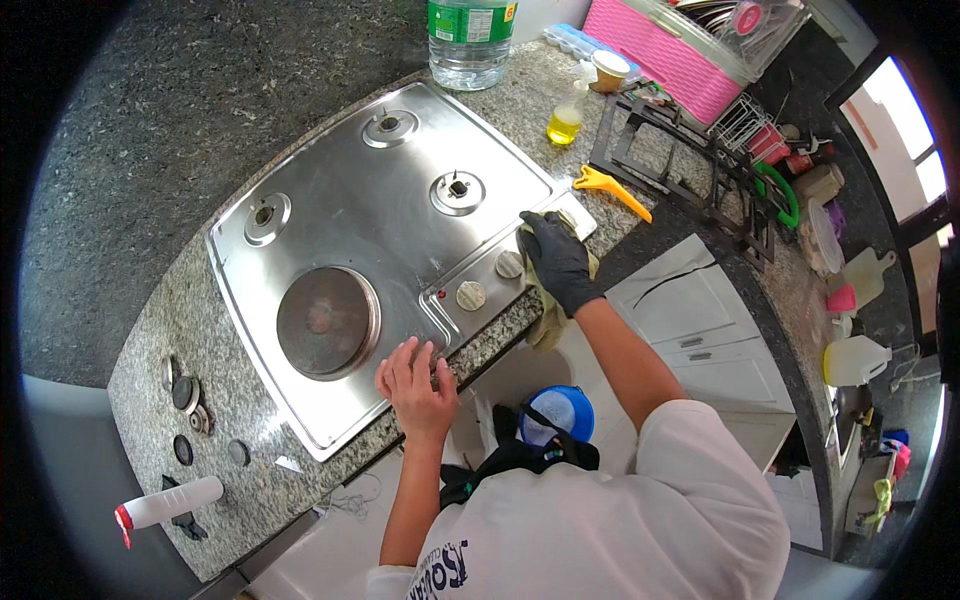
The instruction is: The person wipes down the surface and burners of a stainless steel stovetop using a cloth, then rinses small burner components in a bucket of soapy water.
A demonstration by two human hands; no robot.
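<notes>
My right hand (pixel 556 259), in a black glove, presses a yellowish cloth (pixel 551 324) onto the right end of the control strip on a stainless steel cooktop (pixel 352 202). Part of the cloth hangs over the counter's front edge. Two control knobs (pixel 471 295) show to the left of the glove; something pale beyond its fingers is mostly covered. Bare and with fingers apart, my left hand (pixel 418 386) is at the cooktop's front edge, holding nothing. Whether its fingertips touch the steel I cannot tell. Behind it lies a round electric hotplate (pixel 328 322). Three gas burner bases (pixel 459 191) have no caps on.
Loose burner parts (pixel 186 394) and a white squeeze bottle (pixel 169 502) are on the granite at left. Beyond the right side are an orange scraper (pixel 613 192), a spray bottle (pixel 565 120), black pan supports (pixel 667 154) and a large water bottle (pixel 471 45). A blue bucket (pixel 577 416) stands on the floor.
</notes>
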